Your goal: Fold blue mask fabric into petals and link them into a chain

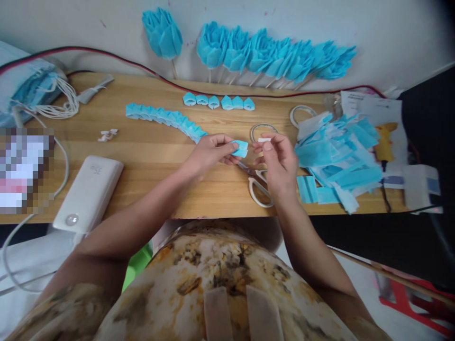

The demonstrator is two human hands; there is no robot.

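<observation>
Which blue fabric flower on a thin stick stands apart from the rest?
The leftmost blue fabric flower: a clear gap separates it from the other flowers, which crowd together.

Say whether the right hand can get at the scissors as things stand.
Likely yes: the scissors lie close beside the right hand, and nothing covers the near loop. It holds a white strip, though, which it might need to set down first.

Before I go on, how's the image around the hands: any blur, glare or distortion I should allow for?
Head view: light is soft and fairly even on the left hand and right hand; head view: the blue piece shows little fine detail; head view: coarse pixel blocks hide an item at the left edge, and print on the white sheet is too blurred to read.
</observation>
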